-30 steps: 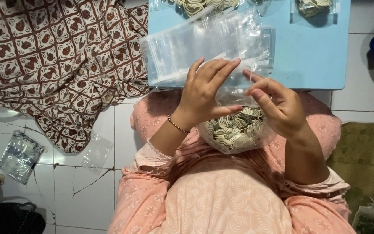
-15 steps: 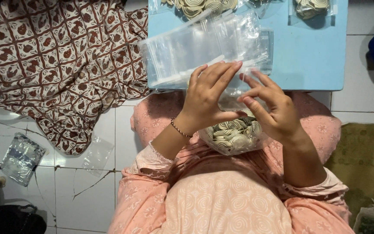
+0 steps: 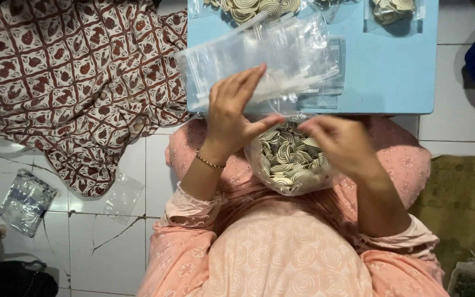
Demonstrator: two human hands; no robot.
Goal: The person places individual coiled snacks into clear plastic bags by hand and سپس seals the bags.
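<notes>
My left hand (image 3: 231, 113) is raised over the near edge of the blue table (image 3: 386, 71), its fingers and thumb pinching a small clear plastic bag (image 3: 281, 102). My right hand (image 3: 341, 144) is blurred, with its fingertips pointing left, close to the left thumb; what it holds is unclear. Below both hands, a clear bag full of beige spiral pieces (image 3: 292, 160) rests in my lap. A stack of empty clear bags (image 3: 259, 55) lies on the table just beyond my left hand.
Filled packets of spiral pieces (image 3: 248, 8) lie along the table's far edge. A brown patterned cloth (image 3: 67, 77) covers the floor at left. Loose plastic bags (image 3: 26, 201) lie on the cracked white tiles. A green mat (image 3: 463, 209) is at right.
My right hand has dropped lower and to the right, away from the left hand's fingers. The left hand has stayed raised with the clear bag.
</notes>
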